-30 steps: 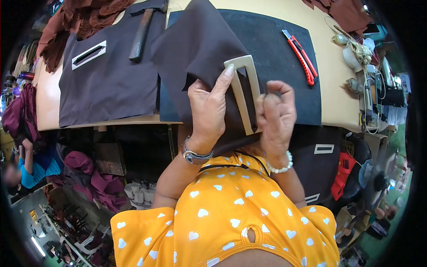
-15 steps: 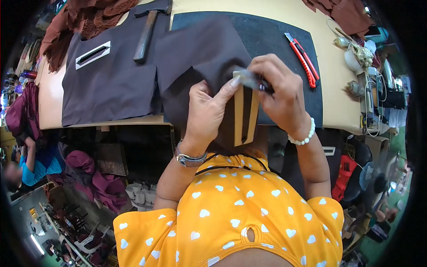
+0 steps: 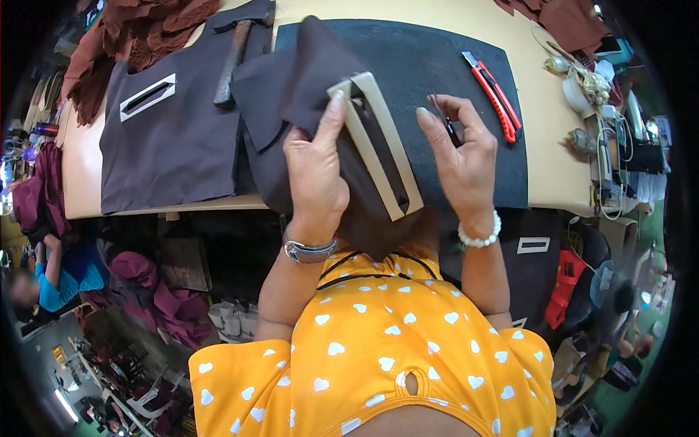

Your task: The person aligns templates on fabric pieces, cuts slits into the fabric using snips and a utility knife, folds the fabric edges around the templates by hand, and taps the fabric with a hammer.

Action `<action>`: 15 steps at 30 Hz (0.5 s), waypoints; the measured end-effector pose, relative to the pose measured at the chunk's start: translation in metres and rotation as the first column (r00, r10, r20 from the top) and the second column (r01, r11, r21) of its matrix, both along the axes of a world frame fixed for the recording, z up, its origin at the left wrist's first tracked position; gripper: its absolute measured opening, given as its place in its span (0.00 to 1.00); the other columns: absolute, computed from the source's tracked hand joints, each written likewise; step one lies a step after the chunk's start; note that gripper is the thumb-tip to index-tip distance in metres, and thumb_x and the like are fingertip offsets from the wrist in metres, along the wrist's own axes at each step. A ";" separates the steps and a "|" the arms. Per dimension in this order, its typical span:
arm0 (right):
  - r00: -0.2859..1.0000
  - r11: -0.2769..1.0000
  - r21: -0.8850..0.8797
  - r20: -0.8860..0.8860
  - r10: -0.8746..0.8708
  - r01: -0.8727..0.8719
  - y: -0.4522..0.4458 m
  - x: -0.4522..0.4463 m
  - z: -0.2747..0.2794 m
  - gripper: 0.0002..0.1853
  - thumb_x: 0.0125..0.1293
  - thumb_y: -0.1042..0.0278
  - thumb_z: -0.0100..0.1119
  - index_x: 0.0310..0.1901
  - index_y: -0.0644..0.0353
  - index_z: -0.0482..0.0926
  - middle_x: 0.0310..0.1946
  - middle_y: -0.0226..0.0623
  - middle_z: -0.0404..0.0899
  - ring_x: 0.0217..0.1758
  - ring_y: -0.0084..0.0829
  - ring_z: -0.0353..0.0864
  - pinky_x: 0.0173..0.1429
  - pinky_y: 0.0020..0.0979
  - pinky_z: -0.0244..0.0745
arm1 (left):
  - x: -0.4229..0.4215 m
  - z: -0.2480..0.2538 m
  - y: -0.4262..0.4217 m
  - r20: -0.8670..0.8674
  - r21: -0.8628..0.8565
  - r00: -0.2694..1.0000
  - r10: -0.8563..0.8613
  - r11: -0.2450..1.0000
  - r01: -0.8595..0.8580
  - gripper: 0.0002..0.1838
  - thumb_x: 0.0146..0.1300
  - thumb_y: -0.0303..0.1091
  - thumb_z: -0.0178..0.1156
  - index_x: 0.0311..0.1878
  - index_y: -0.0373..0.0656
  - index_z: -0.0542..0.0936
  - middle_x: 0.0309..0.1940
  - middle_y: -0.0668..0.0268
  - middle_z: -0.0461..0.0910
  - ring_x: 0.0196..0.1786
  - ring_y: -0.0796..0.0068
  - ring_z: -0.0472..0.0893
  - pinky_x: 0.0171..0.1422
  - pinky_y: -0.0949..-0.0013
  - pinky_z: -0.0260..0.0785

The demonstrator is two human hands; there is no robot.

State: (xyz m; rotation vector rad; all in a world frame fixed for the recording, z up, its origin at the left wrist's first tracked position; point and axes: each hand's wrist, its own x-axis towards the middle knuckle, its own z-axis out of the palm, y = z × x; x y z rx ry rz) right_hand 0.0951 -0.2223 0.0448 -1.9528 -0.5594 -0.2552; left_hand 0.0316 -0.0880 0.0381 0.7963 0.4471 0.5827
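My left hand (image 3: 318,156) is closed on a dark brown sheet of fabric or leather (image 3: 302,91), thumb on top. The thumb tip presses the upper left corner of a cream rectangular frame (image 3: 371,142) that surrounds a slit in the sheet. The sheet hangs over the table edge toward my lap. To the right, apart from the sheet, my right hand (image 3: 466,156) has its thumb spread and its fingers curled around a small dark tool (image 3: 450,130) with a thin tip. Its exact kind I cannot make out.
A red box cutter (image 3: 495,98) lies on the dark cutting mat (image 3: 408,62). To the left, a hammer (image 3: 231,65) rests on another brown sheet (image 3: 186,156) with a framed slit (image 3: 148,97). Reddish-brown scraps (image 3: 131,36) lie beyond. Another person (image 3: 69,280) is at far left.
My right hand has moved away from the frame, to the right and slightly down. The sheet in my left hand has turned, so the frame now lies tilted and shows fully.
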 end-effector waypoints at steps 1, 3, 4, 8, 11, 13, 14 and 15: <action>0.999 0.994 -0.102 0.031 -0.031 0.034 -0.009 0.008 -0.004 0.14 0.61 0.61 0.60 0.36 0.65 0.78 0.28 0.41 0.78 0.27 0.28 0.77 0.31 0.27 0.70 | 0.000 -0.002 0.003 -0.003 0.000 1.000 0.031 1.000 -0.031 0.07 0.61 0.29 0.60 0.42 0.40 0.79 0.38 0.68 0.81 0.40 0.80 0.79 0.47 0.76 0.70; 0.988 0.951 -0.284 0.123 -0.089 0.121 -0.028 0.028 -0.016 0.14 0.61 0.58 0.59 0.37 0.64 0.79 0.28 0.40 0.78 0.25 0.37 0.77 0.31 0.33 0.71 | -0.001 -0.004 0.009 -0.041 -0.012 0.994 0.100 0.995 -0.101 0.08 0.61 0.29 0.60 0.43 0.41 0.79 0.40 0.69 0.81 0.40 0.80 0.79 0.48 0.75 0.70; 0.972 0.913 -0.365 0.209 -0.111 0.182 -0.038 0.040 -0.024 0.13 0.60 0.60 0.60 0.38 0.62 0.80 0.28 0.39 0.78 0.27 0.37 0.77 0.33 0.35 0.71 | -0.001 -0.004 0.009 -0.037 -0.023 0.994 0.106 0.994 -0.107 0.08 0.61 0.29 0.60 0.43 0.41 0.79 0.40 0.69 0.81 0.40 0.80 0.79 0.48 0.75 0.70; 0.862 0.895 -0.373 0.506 -0.026 0.245 -0.035 0.038 -0.013 0.11 0.58 0.64 0.61 0.39 0.61 0.80 0.32 0.39 0.78 0.33 0.37 0.78 0.39 0.35 0.72 | 0.002 -0.006 0.002 -0.019 -0.025 0.991 0.132 0.991 -0.132 0.07 0.61 0.29 0.60 0.43 0.41 0.79 0.41 0.70 0.81 0.40 0.80 0.79 0.47 0.76 0.70; 0.952 0.987 -0.106 0.268 0.145 -0.120 0.001 -0.010 0.015 0.09 0.57 0.74 0.59 0.40 0.63 0.79 0.33 0.42 0.78 0.35 0.38 0.79 0.40 0.34 0.74 | 0.005 -0.007 -0.009 0.034 -0.036 0.995 0.089 0.996 -0.088 0.07 0.62 0.29 0.60 0.42 0.41 0.79 0.40 0.69 0.80 0.40 0.80 0.79 0.46 0.76 0.71; 0.963 0.974 0.017 0.151 0.222 -0.227 0.020 -0.027 0.015 0.11 0.57 0.76 0.58 0.42 0.65 0.76 0.34 0.45 0.78 0.35 0.42 0.79 0.39 0.34 0.74 | 0.007 -0.006 -0.014 0.106 -0.058 0.992 0.065 0.997 -0.059 0.06 0.62 0.29 0.59 0.42 0.41 0.79 0.39 0.68 0.81 0.40 0.79 0.79 0.44 0.76 0.72; 0.970 0.975 -0.010 0.098 0.221 -0.221 0.025 -0.030 0.012 0.13 0.57 0.77 0.57 0.45 0.65 0.75 0.36 0.48 0.78 0.37 0.45 0.79 0.40 0.34 0.75 | 0.006 -0.005 -0.015 0.142 -0.068 0.988 0.059 0.996 -0.050 0.06 0.62 0.29 0.59 0.41 0.41 0.79 0.39 0.67 0.81 0.39 0.78 0.79 0.43 0.76 0.73; 0.972 0.972 0.017 0.039 0.232 -0.233 0.025 -0.032 0.008 0.14 0.57 0.77 0.57 0.47 0.65 0.73 0.36 0.48 0.78 0.37 0.45 0.80 0.40 0.34 0.75 | 0.006 -0.001 -0.015 0.141 -0.086 0.988 0.067 0.995 -0.056 0.06 0.62 0.29 0.59 0.41 0.40 0.79 0.37 0.67 0.81 0.38 0.78 0.80 0.42 0.75 0.74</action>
